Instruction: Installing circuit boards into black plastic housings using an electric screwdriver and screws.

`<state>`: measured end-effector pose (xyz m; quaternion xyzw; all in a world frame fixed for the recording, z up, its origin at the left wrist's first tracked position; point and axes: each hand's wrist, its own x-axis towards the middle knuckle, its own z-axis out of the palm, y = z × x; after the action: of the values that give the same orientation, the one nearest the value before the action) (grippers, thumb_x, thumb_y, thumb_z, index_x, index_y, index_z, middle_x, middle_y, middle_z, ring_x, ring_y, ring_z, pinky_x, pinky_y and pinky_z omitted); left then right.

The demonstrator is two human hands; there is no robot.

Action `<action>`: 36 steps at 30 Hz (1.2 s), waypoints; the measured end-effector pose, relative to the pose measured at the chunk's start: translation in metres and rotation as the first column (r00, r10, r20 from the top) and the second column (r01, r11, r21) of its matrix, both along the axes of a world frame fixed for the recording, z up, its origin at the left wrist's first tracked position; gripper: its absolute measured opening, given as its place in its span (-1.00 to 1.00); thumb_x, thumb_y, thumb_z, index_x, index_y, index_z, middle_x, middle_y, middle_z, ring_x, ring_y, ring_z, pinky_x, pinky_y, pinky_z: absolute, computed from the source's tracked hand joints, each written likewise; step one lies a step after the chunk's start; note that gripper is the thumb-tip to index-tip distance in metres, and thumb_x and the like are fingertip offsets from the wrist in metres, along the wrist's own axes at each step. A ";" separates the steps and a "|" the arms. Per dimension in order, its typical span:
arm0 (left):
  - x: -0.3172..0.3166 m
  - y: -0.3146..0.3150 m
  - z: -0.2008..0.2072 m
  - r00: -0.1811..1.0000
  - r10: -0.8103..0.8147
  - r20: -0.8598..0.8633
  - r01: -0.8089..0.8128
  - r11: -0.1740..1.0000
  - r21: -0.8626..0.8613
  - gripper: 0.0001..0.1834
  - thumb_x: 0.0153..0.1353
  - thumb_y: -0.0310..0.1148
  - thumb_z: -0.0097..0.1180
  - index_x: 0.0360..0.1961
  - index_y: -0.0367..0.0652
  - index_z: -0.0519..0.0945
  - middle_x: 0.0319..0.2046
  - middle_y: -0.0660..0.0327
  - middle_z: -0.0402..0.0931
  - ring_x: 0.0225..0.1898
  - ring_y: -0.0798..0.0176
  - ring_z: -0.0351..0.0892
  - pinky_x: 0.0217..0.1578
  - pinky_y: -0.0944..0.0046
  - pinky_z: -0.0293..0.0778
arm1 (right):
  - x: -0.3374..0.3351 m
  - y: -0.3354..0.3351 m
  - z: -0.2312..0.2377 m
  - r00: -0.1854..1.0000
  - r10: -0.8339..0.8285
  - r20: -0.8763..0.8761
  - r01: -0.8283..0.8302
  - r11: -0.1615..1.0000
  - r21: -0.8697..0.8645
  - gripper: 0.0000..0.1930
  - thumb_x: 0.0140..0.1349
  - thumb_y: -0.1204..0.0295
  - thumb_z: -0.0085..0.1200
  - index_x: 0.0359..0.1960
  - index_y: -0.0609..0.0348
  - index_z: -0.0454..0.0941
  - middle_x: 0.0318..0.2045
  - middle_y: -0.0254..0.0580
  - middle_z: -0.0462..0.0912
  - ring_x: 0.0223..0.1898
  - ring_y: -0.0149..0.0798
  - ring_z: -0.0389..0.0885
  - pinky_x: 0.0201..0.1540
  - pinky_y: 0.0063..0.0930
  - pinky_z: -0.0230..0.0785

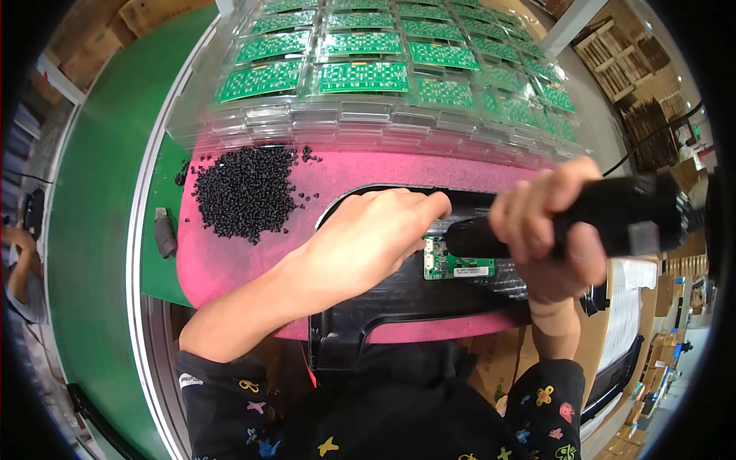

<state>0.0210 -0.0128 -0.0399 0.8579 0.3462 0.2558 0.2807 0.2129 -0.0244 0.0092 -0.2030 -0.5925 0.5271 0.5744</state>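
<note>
My right hand [543, 230] is wrapped round a black electric screwdriver [625, 208], whose narrower end points left over a small green circuit board [469, 270]. The board lies in a black plastic housing [414, 303], with a white connector at its left edge and a white label along its near edge. Just left of the screwdriver's end, my left hand [383, 234] is over the housing, fingers curled and pinched together. Whatever those fingertips hold is hidden, and so is the screwdriver's tip.
Small black screws [245, 192] form a pile on the pink mat [322, 172]. Beyond it, stacked clear trays [330, 115] hold green circuit boards [364, 77]. A green conveyor belt [100, 230] runs along the left, with a dark grey object [165, 234] near it. Cardboard boxes stand at the right.
</note>
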 end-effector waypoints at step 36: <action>0.004 0.004 -0.001 0.959 -0.282 0.038 0.273 0.950 0.152 -0.84 0.01 -0.45 0.25 -0.39 -0.25 0.56 -0.40 0.16 0.50 -0.29 0.03 0.54 -0.30 0.10 0.51 | 0.013 -0.032 0.005 0.994 -0.076 -0.079 0.077 0.997 0.006 -0.63 0.15 0.10 0.18 -0.27 0.02 0.30 -0.73 -0.54 0.38 -0.78 -0.53 0.34 -0.67 -0.62 0.21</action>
<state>0.0254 -0.0084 -0.0408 0.9082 0.1943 0.2634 0.2608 0.2259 -0.0563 0.0142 -0.2019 -0.5635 0.5097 0.6180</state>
